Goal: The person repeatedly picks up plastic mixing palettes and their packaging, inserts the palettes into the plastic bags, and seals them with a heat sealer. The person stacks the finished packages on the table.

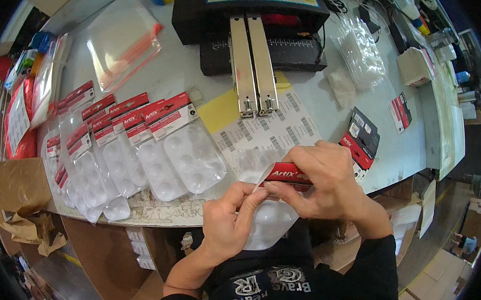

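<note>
Close to the table's front edge, my left hand (227, 220) pinches the rim of a clear plastic bag (246, 174). Inside the bag is a white palette (268, 223) with round wells, hanging below my fingers. My right hand (329, 183) grips a red header card (288, 173) at the bag's mouth, with its thumb near my left fingertips. How far the card reaches into the bag I cannot tell. A fanned pile of dark and red header cards (360, 136) lies just beyond my right hand. Several bagged palettes (194, 159) with red cards overlap on the left.
A black machine (251, 29) with two pale metal arms stands at the back, above a label sheet (286, 121). Clear bags (127, 43) lie at back left, more plastic sleeves (359, 52) at back right. A card stack (415, 65) stands at the right edge; cardboard boxes (109, 259) sit below.
</note>
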A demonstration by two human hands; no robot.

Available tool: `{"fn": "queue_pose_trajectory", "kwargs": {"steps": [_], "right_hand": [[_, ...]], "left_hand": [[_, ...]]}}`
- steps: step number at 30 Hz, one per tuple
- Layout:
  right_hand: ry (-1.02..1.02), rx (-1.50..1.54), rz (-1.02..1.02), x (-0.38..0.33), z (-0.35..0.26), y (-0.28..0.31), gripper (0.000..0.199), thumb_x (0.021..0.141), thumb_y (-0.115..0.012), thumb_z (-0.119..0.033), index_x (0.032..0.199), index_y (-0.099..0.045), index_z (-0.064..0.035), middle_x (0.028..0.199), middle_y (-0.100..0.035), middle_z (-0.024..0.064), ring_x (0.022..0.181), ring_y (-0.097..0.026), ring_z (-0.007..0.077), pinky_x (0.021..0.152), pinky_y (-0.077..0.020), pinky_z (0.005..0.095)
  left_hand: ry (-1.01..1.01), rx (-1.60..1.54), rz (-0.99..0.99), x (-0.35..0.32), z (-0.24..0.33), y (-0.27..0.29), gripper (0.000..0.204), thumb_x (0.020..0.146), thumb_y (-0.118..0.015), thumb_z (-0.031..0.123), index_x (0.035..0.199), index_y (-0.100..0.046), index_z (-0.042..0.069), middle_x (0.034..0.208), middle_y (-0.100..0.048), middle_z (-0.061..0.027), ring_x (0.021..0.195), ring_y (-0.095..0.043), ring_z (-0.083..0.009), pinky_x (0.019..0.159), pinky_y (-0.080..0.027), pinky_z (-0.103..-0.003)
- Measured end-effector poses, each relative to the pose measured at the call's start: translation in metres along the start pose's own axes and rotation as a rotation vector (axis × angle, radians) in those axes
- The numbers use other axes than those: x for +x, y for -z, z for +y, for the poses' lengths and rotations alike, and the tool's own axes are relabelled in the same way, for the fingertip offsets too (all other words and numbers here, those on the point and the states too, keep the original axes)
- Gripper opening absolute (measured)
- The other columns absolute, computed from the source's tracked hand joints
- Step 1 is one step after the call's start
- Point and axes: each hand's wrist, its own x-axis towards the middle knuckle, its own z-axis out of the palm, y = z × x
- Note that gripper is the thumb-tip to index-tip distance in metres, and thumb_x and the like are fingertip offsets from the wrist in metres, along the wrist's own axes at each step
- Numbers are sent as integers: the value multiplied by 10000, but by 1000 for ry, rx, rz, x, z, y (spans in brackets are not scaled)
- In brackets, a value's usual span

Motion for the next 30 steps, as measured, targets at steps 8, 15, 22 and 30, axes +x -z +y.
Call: {"fn": "queue_pose_trajectory", "kwargs": {"steps": [8, 15, 22, 30], "right_hand": [[-199, 134, 214, -4, 14, -14, 220, 777, -713, -229, 818, -616, -35, 624, -589, 92, 532, -596, 220, 498, -475, 311], [-857, 945, -136, -38, 18, -10, 173, 896, -587, -83, 935, -673, 62, 737, -660, 92, 573, -592, 91, 460, -473, 210], [-875, 1053, -62, -45, 19, -22, 159, 894, -592, -71, 909, -658, 73, 738, -655, 100, 563, -597, 108, 472, -482, 210], [-841, 1064, -42, -54, 18, -24, 119, 857, -616, -48, 877, -650, 64, 750, -642, 79, 581, -588, 83, 467, -457, 204]], "left_hand": [[2, -16, 197, -1, -6, -2, 209, 939, -536, 130, 840, -624, -31, 715, -592, 12, 657, -473, -40, 597, -393, -200], [25, -92, 366, 12, -30, 3, 236, 961, -506, 151, 878, -618, -39, 711, -601, -16, 666, -475, -41, 608, -401, -203], [6, -23, 412, 14, -31, -5, 237, 956, -519, 169, 905, -628, -34, 703, -644, -64, 637, -524, -69, 594, -434, -229], [43, 15, 377, 6, -35, -5, 232, 952, -504, 158, 860, -601, -32, 641, -583, -110, 603, -498, -79, 559, -418, -260]]}}
